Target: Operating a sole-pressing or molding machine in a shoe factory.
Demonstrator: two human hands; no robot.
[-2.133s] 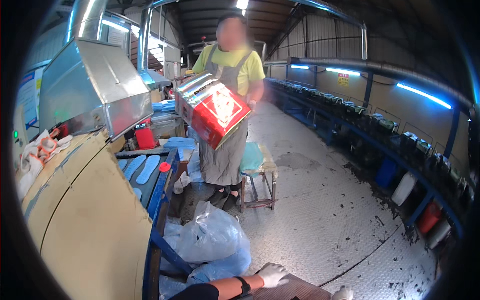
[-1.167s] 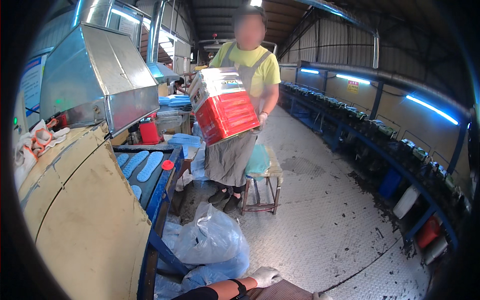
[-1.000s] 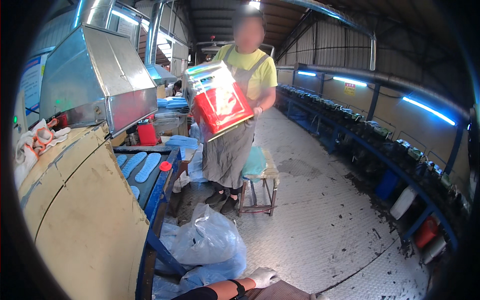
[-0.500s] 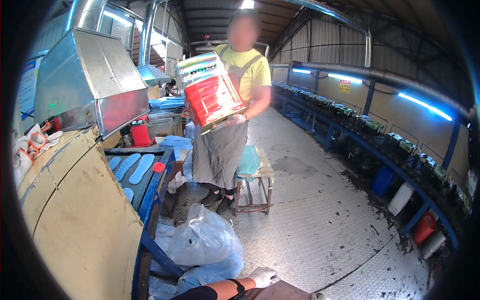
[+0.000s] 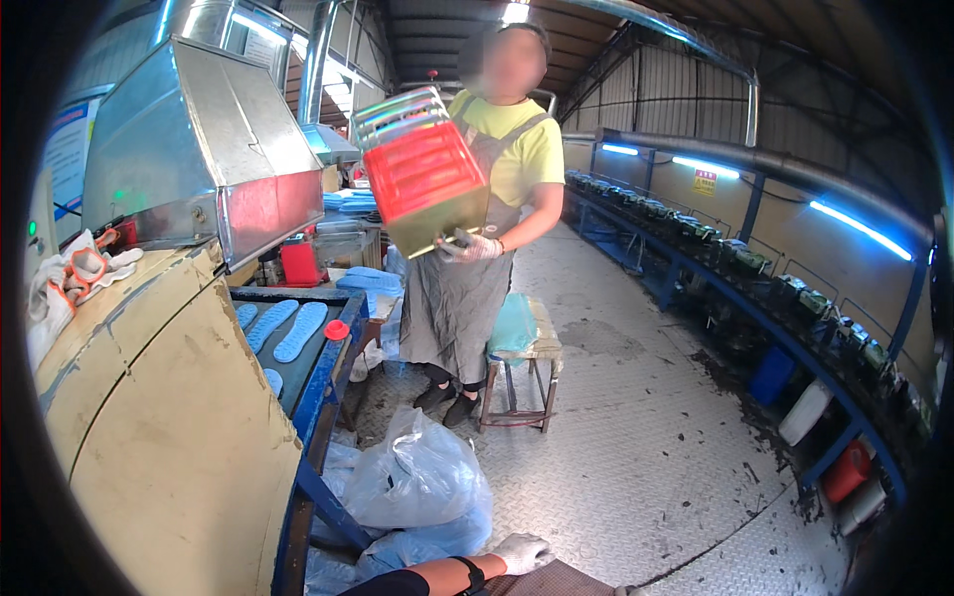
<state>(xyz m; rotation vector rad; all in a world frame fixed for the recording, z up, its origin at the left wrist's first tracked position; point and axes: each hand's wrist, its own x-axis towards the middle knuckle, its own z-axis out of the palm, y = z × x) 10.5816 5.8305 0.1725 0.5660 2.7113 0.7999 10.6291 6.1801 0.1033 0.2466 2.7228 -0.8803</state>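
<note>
At the lower edge my left hand [image 5: 524, 553], in a white glove with a black band at the wrist, rests by a brown textured surface [image 5: 558, 579]. Its fingers are curled in, and I see nothing held in them. A small pale patch at the bottom edge, right of it, may be my right hand's glove; too little shows to tell. Ahead stands a co-worker [image 5: 524, 149] in a yellow shirt and grey apron. That person holds a large red and silver square tin [image 5: 427, 179], tilted, with a gloved hand at its bottom edge.
A stool [image 5: 527, 348] with a teal cloth stands beside the co-worker. Clear plastic bags [image 5: 417, 472] lie on the floor before me. At left, blue insoles [image 5: 300, 331] lie on a blue-framed conveyor [image 5: 316, 372] below a metal hood [image 5: 199, 139]. A long machine line [image 5: 735, 260] runs along the right.
The co-worker has tipped the tin further, so more of its underside shows. The whole view has shifted slightly, with the scene moving right. My left hand has stayed in place.
</note>
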